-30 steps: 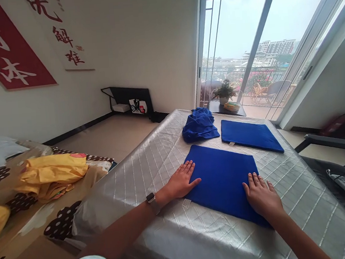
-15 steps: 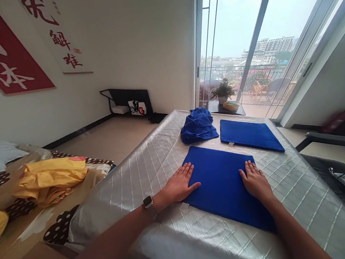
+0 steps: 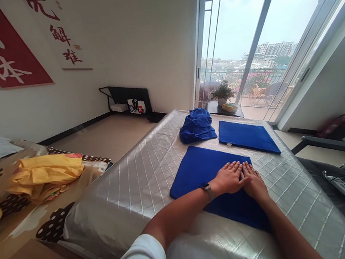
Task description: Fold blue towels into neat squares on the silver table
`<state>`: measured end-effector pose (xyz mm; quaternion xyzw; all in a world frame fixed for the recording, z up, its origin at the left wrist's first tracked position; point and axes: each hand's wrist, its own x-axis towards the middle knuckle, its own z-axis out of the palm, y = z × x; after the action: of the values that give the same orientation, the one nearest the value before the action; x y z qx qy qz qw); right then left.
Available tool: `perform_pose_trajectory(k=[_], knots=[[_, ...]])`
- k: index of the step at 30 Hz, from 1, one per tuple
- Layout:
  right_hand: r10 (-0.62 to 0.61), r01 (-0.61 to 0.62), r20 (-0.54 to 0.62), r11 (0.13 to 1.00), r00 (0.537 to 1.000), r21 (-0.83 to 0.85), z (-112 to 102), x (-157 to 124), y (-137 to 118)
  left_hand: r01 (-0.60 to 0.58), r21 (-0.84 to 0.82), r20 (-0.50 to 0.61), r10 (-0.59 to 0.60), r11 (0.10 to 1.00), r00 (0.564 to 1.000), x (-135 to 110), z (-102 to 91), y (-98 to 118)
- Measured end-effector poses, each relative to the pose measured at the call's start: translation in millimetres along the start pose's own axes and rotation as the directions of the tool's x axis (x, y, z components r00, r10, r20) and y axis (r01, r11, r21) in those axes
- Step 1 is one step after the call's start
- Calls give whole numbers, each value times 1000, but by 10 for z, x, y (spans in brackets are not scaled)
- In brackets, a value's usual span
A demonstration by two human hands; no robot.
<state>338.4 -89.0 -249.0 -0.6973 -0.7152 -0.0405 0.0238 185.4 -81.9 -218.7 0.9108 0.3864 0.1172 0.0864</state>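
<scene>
A flat, folded blue cloth [image 3: 191, 176] lies on the silver quilted cover [image 3: 129, 189] before me. My left hand [image 3: 231, 177], with a watch on its wrist, rests palm down near the cloth's right side, fingers stretched out. Beside it, my right hand [image 3: 254, 180] lies flat along the right edge, and the two hands touch or slightly overlap. Behind, on the right, is a second folded blue cloth [image 3: 247, 136] with a small white tag. A crumpled blue cloth [image 3: 198, 126] sits to its left.
A yellow cloth [image 3: 48, 174] lies on a patterned bed to the left. Right of the cover stands a dark chair [image 3: 331, 144] with a white device [image 3: 342, 185] on it. A small table [image 3: 225, 110] with a potted plant stands by the sliding window.
My left hand has slid right across the folded blue cloth, from its left edge to beside my right hand. My right hand has stayed about where it was on the cloth.
</scene>
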Motion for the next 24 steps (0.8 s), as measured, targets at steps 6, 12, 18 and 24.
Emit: perform_pose_trajectory(k=[6, 12, 18, 24], knots=[[43, -44, 25, 998, 999, 47, -37, 18, -32, 156, -28, 7, -156, 987, 988, -45, 5, -463], [62, -64, 31, 995, 998, 82, -5, 30, -36, 406, 18, -26, -406, 914, 914, -457, -264, -1240], [59, -62, 96, 998, 994, 31, -99, 83, 25, 479, 6, -88, -477, 878, 875, -627, -290, -1480], [9, -10, 133, 1000, 991, 9, -264, 357, 92, 471, -13, -92, -470, 882, 878, -599, -247, -1469]])
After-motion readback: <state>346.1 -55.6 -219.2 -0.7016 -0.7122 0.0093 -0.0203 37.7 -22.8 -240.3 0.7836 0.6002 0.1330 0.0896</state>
